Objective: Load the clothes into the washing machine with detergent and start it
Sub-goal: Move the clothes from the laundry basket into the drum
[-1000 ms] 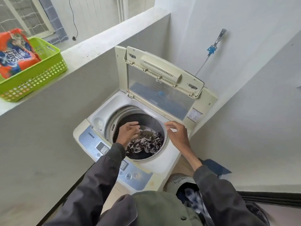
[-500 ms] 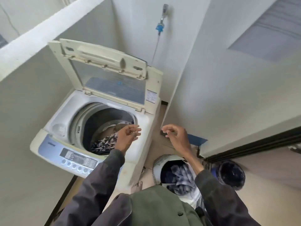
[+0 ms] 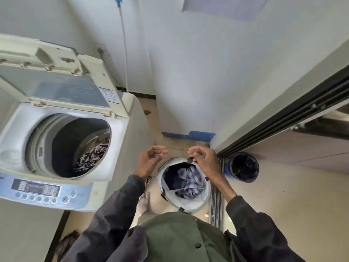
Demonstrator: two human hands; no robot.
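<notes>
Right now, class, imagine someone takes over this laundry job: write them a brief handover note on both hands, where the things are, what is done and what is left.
Left hand: loosely curled, empty, beside the laundry basket, toward the machine.
Right hand: loosely curled, empty, over the basket's far rim.
Washing machine: lid up, patterned clothes in the drum.
The basket holds unloaded clothes.
Done: part of the load is in.
Left: move the rest, add detergent (not in view), shut the lid, press start on the control panel.
</notes>
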